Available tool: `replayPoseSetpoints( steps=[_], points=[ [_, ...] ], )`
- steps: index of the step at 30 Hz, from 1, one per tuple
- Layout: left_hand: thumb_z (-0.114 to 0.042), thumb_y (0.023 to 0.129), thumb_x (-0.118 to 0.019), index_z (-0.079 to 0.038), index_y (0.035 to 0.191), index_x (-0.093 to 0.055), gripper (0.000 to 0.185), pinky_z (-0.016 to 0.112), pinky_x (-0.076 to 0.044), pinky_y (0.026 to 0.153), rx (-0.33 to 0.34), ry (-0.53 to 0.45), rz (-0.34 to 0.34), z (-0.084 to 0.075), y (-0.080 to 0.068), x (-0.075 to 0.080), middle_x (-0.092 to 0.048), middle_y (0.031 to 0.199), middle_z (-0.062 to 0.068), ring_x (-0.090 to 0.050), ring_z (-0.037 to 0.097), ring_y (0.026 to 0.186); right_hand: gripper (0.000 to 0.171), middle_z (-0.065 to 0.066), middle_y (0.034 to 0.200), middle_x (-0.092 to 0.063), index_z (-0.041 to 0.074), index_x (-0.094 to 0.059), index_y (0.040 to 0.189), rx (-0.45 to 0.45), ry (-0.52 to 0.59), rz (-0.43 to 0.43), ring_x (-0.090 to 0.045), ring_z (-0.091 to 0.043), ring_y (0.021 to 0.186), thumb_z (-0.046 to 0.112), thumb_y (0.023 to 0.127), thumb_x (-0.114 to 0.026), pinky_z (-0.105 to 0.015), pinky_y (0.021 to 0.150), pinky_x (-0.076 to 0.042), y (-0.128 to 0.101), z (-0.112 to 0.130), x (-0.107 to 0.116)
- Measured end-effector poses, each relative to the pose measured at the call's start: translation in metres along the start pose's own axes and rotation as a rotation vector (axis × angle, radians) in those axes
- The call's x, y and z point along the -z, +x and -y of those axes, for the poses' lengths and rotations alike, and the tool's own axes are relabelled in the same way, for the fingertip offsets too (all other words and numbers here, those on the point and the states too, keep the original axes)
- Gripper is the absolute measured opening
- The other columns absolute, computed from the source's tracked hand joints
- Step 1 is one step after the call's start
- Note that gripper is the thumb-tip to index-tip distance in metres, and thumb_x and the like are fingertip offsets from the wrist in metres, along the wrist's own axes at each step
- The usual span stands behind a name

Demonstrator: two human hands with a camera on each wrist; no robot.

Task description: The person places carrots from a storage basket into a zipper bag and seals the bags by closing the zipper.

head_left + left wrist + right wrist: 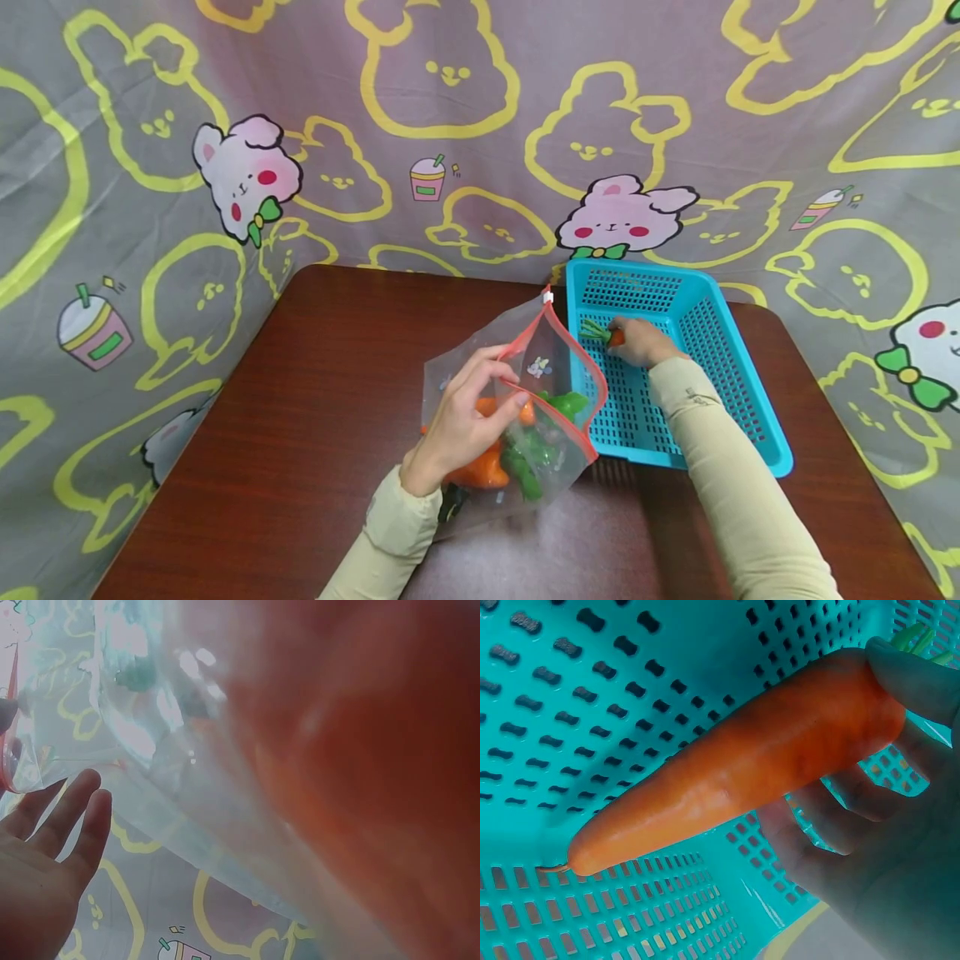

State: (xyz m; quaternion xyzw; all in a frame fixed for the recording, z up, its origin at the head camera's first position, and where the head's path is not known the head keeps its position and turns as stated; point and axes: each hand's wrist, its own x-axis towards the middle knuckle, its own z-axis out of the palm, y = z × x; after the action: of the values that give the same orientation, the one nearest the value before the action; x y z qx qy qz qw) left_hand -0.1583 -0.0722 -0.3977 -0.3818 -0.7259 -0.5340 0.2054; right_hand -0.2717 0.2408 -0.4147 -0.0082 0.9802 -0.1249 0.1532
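Observation:
A clear zip bag (525,417) with a red zipper edge lies on the brown table (300,400), holding orange and green toy vegetables (525,450). My left hand (468,412) pinches the bag's rim and holds its mouth open. In the left wrist view the bag's plastic (187,795) and an orange blur fill the frame beside my fingers (71,817). My right hand (637,342) is inside the turquoise basket (750,392), gripping a carrot (611,336) with green leaves. The right wrist view shows the carrot (742,765) held over the perforated basket floor (570,712).
A grey cloth (450,125) printed with yellow and pink rabbits hangs behind and around the table. The basket stands at the table's back right, right against the bag. Bare tabletop stretches to the left and front.

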Motion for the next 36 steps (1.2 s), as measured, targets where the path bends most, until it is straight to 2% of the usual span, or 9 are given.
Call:
replayPoseSetpoints(
  steps=[11, 18, 27, 36],
  points=[
    [-0.009, 0.085, -0.07, -0.008, 0.099, -0.057, 0.019, 0.039, -0.046, 0.101, 0.015, 0.024, -0.015, 0.0, 0.0, 0.0, -0.058, 0.129, 0.013, -0.054, 0.025, 0.12, 0.05, -0.031, 0.123, -0.052, -0.002, -0.041, 0.138, 0.063, 0.075, -0.05, -0.054, -0.043, 0.107, 0.016, 0.096, -0.058, -0.052, 0.083, -0.049, -0.008, -0.001, 0.013],
    [-0.009, 0.085, -0.07, -0.008, 0.098, -0.057, 0.019, 0.039, -0.045, 0.102, 0.01, 0.031, -0.023, -0.001, 0.0, 0.0, -0.059, 0.128, 0.015, -0.053, 0.025, 0.12, 0.05, -0.031, 0.123, -0.05, 0.0, -0.039, 0.141, 0.084, 0.098, -0.085, -0.051, -0.041, 0.104, 0.019, 0.097, -0.055, -0.051, 0.084, -0.047, -0.015, 0.001, 0.025],
    [-0.01, 0.085, -0.07, -0.008, 0.098, -0.057, 0.018, 0.04, -0.045, 0.102, 0.018, 0.032, -0.013, -0.001, 0.001, 0.0, -0.059, 0.129, 0.014, -0.054, 0.025, 0.12, 0.051, -0.029, 0.122, -0.053, 0.002, -0.036, 0.143, 0.089, 0.184, -0.123, -0.054, -0.037, 0.095, 0.024, 0.099, -0.052, -0.044, 0.075, -0.049, -0.024, -0.002, 0.038],
    [-0.011, 0.085, -0.07, -0.009, 0.097, -0.058, 0.017, 0.041, -0.044, 0.102, 0.025, 0.044, -0.037, -0.002, 0.0, 0.0, -0.059, 0.129, 0.012, -0.053, 0.025, 0.12, 0.054, -0.033, 0.134, -0.046, 0.004, -0.03, 0.145, 0.058, 0.314, -0.141, -0.052, -0.043, 0.106, 0.027, 0.1, -0.05, -0.054, 0.087, -0.048, -0.032, -0.003, 0.045]
  ],
)
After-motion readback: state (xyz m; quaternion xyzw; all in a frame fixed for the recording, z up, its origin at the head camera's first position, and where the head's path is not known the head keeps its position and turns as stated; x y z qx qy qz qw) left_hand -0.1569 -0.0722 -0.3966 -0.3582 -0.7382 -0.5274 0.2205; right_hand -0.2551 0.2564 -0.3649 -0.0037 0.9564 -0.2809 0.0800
